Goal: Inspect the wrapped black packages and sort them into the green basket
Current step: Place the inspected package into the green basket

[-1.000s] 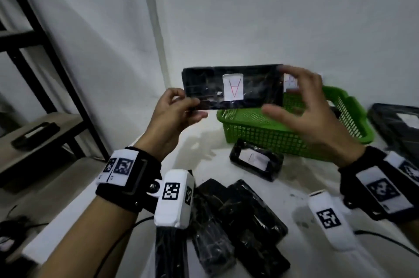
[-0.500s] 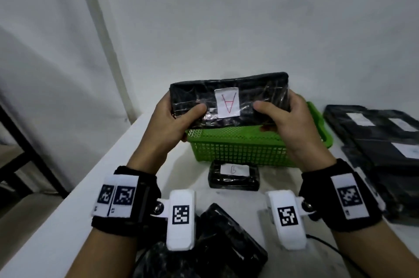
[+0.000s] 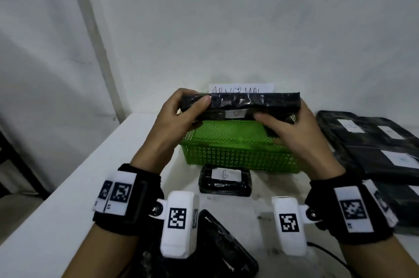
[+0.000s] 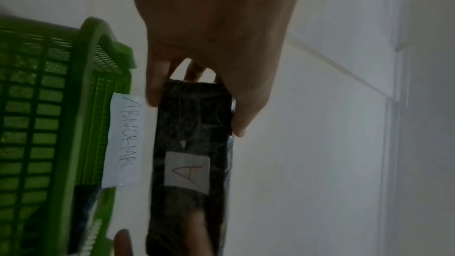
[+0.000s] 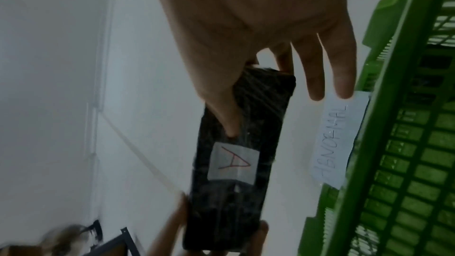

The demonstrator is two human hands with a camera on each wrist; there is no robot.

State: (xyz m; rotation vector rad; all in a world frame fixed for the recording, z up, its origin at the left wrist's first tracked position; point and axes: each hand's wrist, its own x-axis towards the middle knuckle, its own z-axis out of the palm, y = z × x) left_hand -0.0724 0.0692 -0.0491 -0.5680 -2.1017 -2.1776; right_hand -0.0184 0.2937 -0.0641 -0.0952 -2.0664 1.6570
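A long black wrapped package (image 3: 249, 101) with a white label marked "A" (image 4: 187, 172) (image 5: 232, 162) hangs just above the green basket (image 3: 238, 157), tilted so its top edge faces me. My left hand (image 3: 181, 116) grips its left end, thumb on top and fingers behind (image 4: 157, 85). My right hand (image 3: 292, 130) grips its right end, thumb on the label side (image 5: 221, 108). A paper tag reading "ABNORMAL" (image 3: 240, 89) (image 4: 125, 139) (image 5: 337, 139) sticks to the basket's far rim. Something dark lies inside the basket, mostly hidden by my right hand.
A small black package labelled "B" (image 3: 225, 180) lies on the white table (image 3: 79, 198) in front of the basket. More black packages lie near the front edge (image 3: 217, 243) and stacked at the right (image 3: 374, 148). The wall stands close behind the basket.
The package came down from face height to just over the basket and tipped forward, so its "A" label now faces down and away. My right hand closed on its right end.
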